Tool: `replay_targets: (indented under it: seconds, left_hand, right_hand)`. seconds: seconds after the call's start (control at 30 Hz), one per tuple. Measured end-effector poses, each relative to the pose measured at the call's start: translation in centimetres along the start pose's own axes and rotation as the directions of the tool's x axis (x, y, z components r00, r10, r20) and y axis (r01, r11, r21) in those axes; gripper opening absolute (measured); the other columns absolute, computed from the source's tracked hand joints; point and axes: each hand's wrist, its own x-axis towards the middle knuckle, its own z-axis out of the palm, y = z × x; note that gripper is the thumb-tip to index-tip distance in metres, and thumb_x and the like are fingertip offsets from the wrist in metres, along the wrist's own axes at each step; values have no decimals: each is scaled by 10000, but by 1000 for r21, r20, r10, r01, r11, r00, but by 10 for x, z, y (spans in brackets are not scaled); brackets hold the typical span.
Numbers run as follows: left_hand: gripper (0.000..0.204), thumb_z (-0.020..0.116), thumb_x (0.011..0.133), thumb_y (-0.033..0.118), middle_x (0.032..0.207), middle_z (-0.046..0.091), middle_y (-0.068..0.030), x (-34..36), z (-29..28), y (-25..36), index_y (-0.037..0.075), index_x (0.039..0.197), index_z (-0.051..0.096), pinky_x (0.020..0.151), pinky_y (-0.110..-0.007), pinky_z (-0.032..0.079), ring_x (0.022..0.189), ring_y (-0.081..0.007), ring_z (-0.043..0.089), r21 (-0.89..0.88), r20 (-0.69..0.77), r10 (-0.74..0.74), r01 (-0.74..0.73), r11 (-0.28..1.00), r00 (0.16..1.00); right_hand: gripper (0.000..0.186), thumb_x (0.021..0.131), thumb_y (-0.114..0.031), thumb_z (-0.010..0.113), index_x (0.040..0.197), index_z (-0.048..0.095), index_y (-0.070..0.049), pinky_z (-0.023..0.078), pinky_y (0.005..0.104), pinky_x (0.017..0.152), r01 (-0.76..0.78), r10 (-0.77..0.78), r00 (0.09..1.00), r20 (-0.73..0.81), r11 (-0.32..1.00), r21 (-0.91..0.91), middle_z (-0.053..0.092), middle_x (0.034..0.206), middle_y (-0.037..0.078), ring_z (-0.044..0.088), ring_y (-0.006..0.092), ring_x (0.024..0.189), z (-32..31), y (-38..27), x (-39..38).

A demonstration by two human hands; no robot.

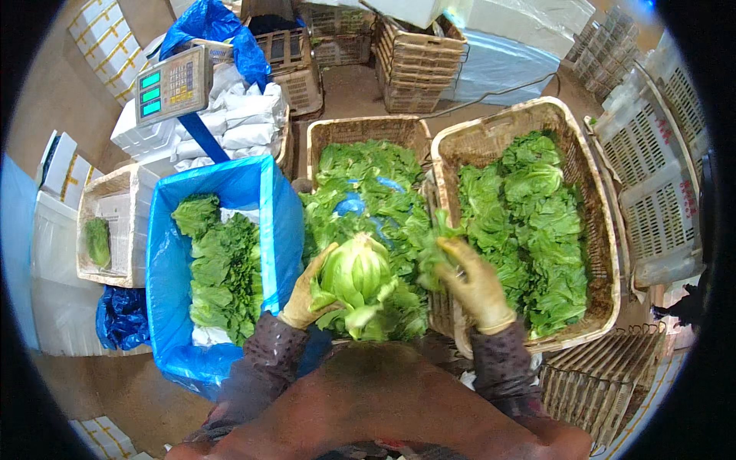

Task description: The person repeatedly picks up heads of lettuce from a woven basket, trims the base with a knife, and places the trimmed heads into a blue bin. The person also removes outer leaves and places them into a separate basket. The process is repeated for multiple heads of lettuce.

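Observation:
My left hand (308, 291), in a pale yellow glove, is closed round the side of a head of lettuce (356, 270). The lettuce's pale ribbed base faces up, and its leaves hang down. Just to the right, my gloved right hand (474, 285) pinches a green lettuce leaf (435, 244), blurred by motion. Both hands are above a beige crate (369, 127) full of leafy greens, with bits of blue plastic showing among them. A larger beige crate (558, 115) at the right holds rows of lettuce heads.
At the left, a crate lined with blue plastic (284, 222) holds lettuce and white packs. Beyond it stand a scale display (172, 86) on a blue post and white packages (249, 115). Stacked crates (418, 65) are at the back; other crates (648, 169) stand on the right.

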Motion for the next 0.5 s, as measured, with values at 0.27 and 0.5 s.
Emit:
replay_targets:
  seconds: [0.27,0.5]
  left_hand:
    - [901,940,746,192,1444,607,-142,-63,-10,38,-26,1497,493,1123,-359,449,1287,-208,596,15,11,-252,251,968,968]
    - [752,844,838,118,1353,651,-99,-86,14,3,-18,1492,498,1062,-345,486,1213,-186,621,21,-38,-350,351,936,936]
  right_hand:
    - [85,893,-172,628,963,607,-129,511,339,472,653,-575,758,309,673,-347,614,847,59,646,184,569,38,-10,5]
    - [666,952,-582,659,1341,610,-43,587,388,824,-329,276,732,623,944,-31,713,1180,169,719,230,949,3,37,8]
